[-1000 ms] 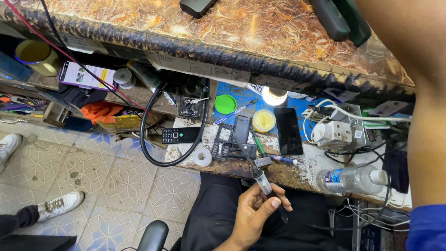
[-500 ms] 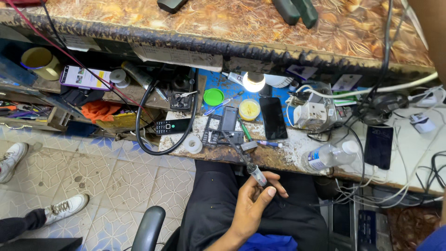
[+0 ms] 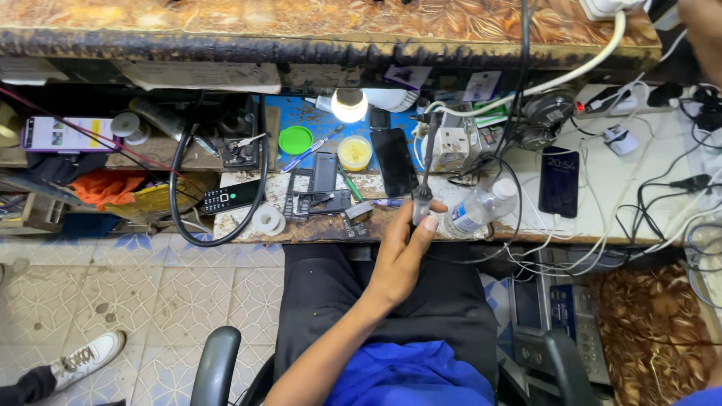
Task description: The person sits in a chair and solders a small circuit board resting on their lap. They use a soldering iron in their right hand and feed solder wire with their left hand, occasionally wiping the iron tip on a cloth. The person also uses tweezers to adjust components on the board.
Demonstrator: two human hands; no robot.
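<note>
Since half a second ago the left hand (image 3: 400,256) has risen to the bench edge, turning the soldering iron (image 3: 423,192) from slanted to upright. Fingers clasp its slim dark handle; the thin metal shaft points at the white socket block (image 3: 450,143). Just beside: a clear ribbed plastic bottle (image 3: 481,208), a glossy black phone (image 3: 394,161). The right hand is out of view.

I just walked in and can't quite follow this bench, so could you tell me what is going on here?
A person seated at a cluttered repair bench holds a soldering iron upright in their left hand, over the bench's front edge. Their right hand is not clearly in view. On the bench lie a dismantled phone, a black smartphone, a keypad phone, a water bottle and a lit bulb.
</note>
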